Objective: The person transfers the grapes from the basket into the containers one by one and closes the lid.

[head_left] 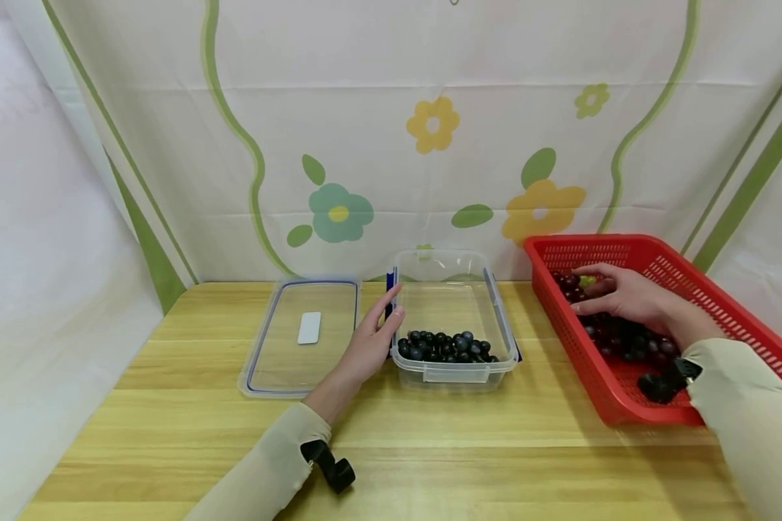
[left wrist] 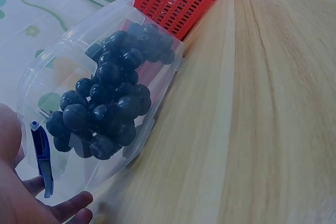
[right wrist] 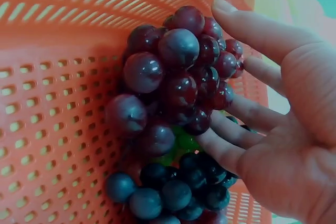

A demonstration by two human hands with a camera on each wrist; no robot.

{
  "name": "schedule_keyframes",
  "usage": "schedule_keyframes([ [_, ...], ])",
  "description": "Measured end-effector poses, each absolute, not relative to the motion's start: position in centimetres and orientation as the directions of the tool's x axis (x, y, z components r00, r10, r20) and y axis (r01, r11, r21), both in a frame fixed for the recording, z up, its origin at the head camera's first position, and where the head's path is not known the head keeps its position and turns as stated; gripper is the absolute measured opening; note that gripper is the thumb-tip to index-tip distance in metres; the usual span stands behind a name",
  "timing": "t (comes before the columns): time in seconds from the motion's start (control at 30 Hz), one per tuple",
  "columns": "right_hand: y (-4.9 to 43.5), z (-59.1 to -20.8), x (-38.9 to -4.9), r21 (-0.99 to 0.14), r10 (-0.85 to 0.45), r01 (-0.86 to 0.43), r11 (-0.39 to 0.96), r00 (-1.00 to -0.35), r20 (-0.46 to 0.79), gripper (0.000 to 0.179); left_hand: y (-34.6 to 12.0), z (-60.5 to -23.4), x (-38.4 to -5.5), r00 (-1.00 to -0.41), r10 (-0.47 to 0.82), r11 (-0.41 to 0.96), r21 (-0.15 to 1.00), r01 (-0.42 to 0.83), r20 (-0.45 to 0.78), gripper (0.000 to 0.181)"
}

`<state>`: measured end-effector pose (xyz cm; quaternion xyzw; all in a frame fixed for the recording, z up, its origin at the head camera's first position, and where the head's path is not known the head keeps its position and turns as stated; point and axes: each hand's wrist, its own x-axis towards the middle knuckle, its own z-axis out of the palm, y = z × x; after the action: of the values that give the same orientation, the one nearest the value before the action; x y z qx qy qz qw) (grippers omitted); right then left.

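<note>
My left hand lies along the left side of a clear plastic container, fingers extended against its wall beside a blue side latch. Inside, toward the front, sits a bunch of dark grapes. On the right, my right hand reaches into a red perforated basket. Its fingers are spread and fairly straight, right at a bunch of dark red grapes, with the fingertips partly behind it. Black grapes and a bit of green grapes show below that bunch.
Left of the container, a clear lid with a blue seal and a white rectangle lies flat on the wooden table. A flowered cloth hangs right behind the table.
</note>
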<state>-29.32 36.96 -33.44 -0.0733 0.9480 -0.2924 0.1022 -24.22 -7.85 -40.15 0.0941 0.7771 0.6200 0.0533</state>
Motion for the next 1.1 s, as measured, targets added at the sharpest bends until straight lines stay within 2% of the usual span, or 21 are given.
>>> schedule_keyframes([
  [0.23, 36.4, -33.7, -29.6, -0.533, -0.223, -0.091, 0.841, -0.956, -0.188, 0.088, -8.0, -40.3, -24.2, -0.978, 0.207, 0.218, 0.973, 0.082, 0.036, 0.051],
  [0.5, 36.7, -33.8, -29.6, -0.566, -0.26, -0.078, 0.821, -0.933, -0.248, 0.088, -7.9, -40.4, -24.3, -0.979, 0.202, 0.216, 0.973, 0.08, 0.035, 0.049],
  [0.7, 37.0, -34.0, -29.7, -0.596, -0.283, -0.059, 0.801, -0.914, -0.29, 0.095, -7.8, -40.3, -24.1, -0.978, 0.207, 0.224, 0.971, 0.08, 0.033, 0.05],
  [0.87, 37.5, -34.3, -29.9, -0.57, -0.301, -0.092, 0.817, -0.91, -0.284, 0.095, -7.6, -40.3, -24.0, -0.975, 0.215, 0.217, 0.972, 0.093, 0.045, 0.05],
  [1.1, 37.6, -34.2, -29.7, -0.611, -0.31, -0.067, 0.789, -0.902, -0.301, 0.095, -7.7, -40.2, -23.9, -0.975, 0.216, 0.209, 0.973, 0.099, 0.053, 0.05],
])
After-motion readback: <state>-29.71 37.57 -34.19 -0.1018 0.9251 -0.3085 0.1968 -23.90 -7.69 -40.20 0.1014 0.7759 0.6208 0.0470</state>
